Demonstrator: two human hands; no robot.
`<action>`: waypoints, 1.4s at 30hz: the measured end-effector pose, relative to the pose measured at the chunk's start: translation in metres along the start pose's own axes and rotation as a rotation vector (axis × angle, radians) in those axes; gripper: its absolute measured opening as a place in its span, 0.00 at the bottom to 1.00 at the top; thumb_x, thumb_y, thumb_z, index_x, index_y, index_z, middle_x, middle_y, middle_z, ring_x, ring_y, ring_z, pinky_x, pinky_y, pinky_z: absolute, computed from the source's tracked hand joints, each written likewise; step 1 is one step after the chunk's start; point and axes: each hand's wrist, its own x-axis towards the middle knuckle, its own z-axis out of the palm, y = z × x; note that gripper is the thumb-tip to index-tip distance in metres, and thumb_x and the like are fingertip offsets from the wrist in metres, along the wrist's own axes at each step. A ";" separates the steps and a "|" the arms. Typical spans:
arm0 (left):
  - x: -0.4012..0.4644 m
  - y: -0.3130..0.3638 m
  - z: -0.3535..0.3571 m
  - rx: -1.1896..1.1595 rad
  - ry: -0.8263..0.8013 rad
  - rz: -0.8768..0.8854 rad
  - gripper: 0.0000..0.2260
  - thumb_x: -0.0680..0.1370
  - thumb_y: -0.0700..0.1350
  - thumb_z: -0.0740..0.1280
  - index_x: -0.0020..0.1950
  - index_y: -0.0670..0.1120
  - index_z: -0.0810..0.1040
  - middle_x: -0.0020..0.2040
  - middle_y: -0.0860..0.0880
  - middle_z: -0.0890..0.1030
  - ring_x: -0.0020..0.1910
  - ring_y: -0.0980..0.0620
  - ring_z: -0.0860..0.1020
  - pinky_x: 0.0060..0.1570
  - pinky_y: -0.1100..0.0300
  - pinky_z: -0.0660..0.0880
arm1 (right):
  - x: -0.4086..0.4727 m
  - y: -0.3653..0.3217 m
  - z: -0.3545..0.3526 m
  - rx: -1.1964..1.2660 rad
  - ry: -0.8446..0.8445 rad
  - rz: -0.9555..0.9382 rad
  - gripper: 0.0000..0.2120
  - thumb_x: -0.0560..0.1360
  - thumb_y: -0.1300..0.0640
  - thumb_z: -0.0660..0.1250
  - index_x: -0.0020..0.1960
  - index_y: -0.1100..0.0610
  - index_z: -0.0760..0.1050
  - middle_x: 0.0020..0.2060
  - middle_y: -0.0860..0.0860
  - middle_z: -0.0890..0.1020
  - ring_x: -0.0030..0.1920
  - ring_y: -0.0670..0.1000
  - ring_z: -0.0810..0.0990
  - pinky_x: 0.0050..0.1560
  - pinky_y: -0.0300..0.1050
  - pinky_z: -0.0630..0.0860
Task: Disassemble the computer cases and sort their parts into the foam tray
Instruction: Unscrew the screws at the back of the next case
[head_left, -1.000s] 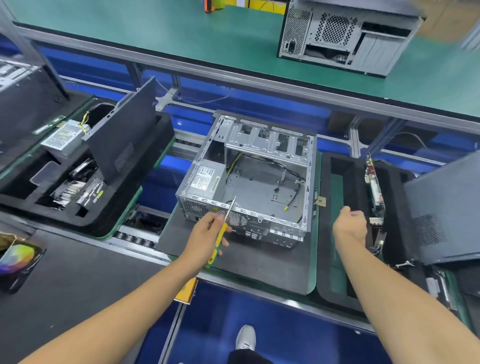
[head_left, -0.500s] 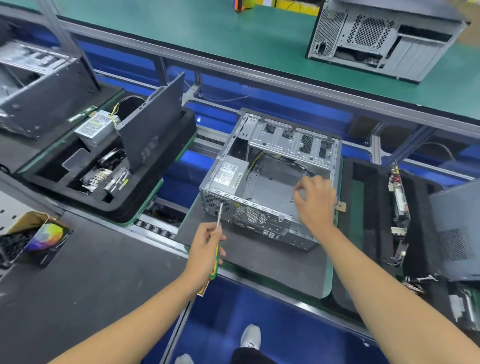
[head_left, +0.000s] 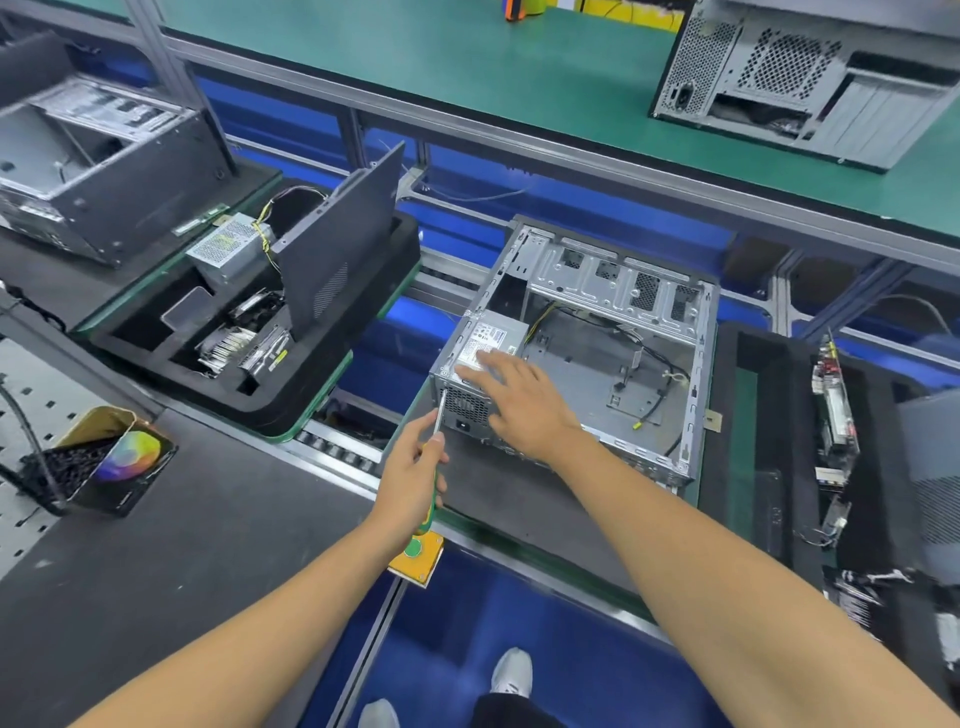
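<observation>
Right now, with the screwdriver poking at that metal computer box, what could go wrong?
1. The left hand holds the screwdriver tip at the open case's rear corner, close to the right hand. A slip might jab those fingers.
2. The right hand rests on the power supply, whose cables trail across the case floor. Lifting it out could snag them.
3. A loosened screw might drop into the gap beside the conveyor rollers.

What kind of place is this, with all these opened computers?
Most likely a factory or recycling line for taking computers apart. An open case sits on a conveyor pallet, foam trays hold removed parts, and the left hand grips a screwdriver while the right hand rests on the power supply.
</observation>
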 end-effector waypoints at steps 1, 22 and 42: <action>0.002 0.000 0.000 0.002 0.007 -0.001 0.13 0.86 0.49 0.61 0.68 0.65 0.74 0.46 0.47 0.78 0.31 0.52 0.75 0.29 0.58 0.73 | 0.000 0.000 0.000 -0.013 0.000 -0.001 0.40 0.75 0.59 0.66 0.81 0.42 0.53 0.80 0.50 0.58 0.79 0.54 0.56 0.74 0.57 0.61; 0.007 0.003 0.006 -0.049 0.014 -0.057 0.12 0.86 0.49 0.61 0.64 0.65 0.76 0.45 0.45 0.77 0.31 0.53 0.74 0.28 0.58 0.73 | -0.002 -0.009 -0.011 0.002 -0.027 0.042 0.40 0.75 0.63 0.66 0.81 0.43 0.54 0.80 0.49 0.56 0.79 0.54 0.55 0.68 0.56 0.68; 0.008 -0.001 0.005 -0.070 0.046 -0.063 0.12 0.86 0.49 0.61 0.67 0.62 0.77 0.45 0.45 0.79 0.30 0.54 0.75 0.27 0.58 0.73 | -0.002 -0.009 -0.010 -0.007 -0.035 0.045 0.41 0.74 0.62 0.67 0.80 0.42 0.54 0.80 0.50 0.56 0.78 0.54 0.56 0.66 0.54 0.69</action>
